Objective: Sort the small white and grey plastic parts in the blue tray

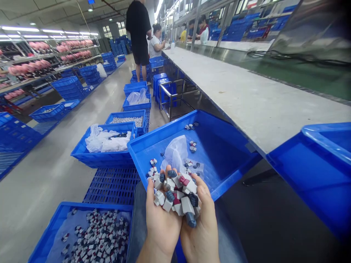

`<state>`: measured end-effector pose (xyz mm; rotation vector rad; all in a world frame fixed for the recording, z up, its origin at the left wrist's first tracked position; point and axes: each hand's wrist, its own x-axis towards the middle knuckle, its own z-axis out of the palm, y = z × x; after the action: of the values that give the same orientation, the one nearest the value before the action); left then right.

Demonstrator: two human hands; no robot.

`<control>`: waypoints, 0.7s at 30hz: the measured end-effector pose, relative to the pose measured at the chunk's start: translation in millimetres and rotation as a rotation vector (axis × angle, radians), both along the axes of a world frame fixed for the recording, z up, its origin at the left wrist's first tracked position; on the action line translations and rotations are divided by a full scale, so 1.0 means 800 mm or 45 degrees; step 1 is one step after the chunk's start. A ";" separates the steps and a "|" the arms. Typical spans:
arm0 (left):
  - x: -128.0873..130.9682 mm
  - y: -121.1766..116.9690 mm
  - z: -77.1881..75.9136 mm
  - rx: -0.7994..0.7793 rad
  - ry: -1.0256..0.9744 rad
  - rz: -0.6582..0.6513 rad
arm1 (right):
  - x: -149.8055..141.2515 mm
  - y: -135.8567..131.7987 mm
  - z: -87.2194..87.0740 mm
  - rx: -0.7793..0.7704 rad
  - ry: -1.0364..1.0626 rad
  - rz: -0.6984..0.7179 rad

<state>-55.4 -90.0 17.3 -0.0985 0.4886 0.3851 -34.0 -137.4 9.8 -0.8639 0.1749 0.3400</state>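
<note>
Both hands, the left hand (160, 219) and the right hand (201, 226), are cupped side by side, grasping a heap of small plastic parts (177, 193) above the near edge of a blue tray (219, 146). A clear bag (175, 153) and loose parts lie in that tray, which sits beside the bench (246, 95).

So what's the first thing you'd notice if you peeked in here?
Two cupped hands, left hand and right hand, low in the middle, hold a heap of small white, blue and red toy pieces. Right behind them sits a blue tray with a clear plastic bag; another tray of pieces lies lower left.
</note>
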 end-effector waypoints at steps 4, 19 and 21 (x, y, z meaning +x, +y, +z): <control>0.001 -0.003 0.006 0.008 0.097 0.035 | 0.003 0.000 0.001 0.112 0.167 0.029; -0.002 -0.007 0.016 0.001 0.126 0.131 | 0.002 -0.005 -0.002 0.361 0.292 0.035; -0.004 -0.007 0.016 0.015 0.133 0.134 | 0.001 -0.004 0.000 0.378 0.381 0.003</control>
<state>-58.4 -95.5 29.8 -0.0931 0.5858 0.4976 -32.8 -140.7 9.8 -0.5169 0.3908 0.4835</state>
